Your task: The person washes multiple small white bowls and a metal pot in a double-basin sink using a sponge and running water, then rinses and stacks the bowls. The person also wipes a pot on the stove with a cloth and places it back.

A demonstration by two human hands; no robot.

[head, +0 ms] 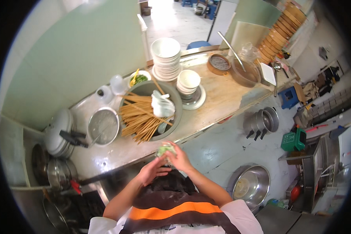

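Observation:
Both hands are close together in front of my apron, at the front edge of the counter. Between the thumb and fingers of my right hand [180, 158] is a crumpled green-and-white cloth or wrapper [165, 149]; its exact kind is unclear. My left hand [153, 171] lies just below it with fingers spread, and its upper fingers reach the underside of the crumpled piece. Beyond them stands a large grey tub [177, 117] holding many wooden chopsticks [140, 120] and a pile of white soup spoons [162, 105].
Left of the tub are a metal pot [103, 125] and stacked lids [58, 131]. Behind and right stand tall stacked white bowls [166, 61], smaller bowls [188, 80] and a plastic basin with a ladle [245, 74]. A steel basin [251, 185] and saucepans [261, 121] sit at lower right.

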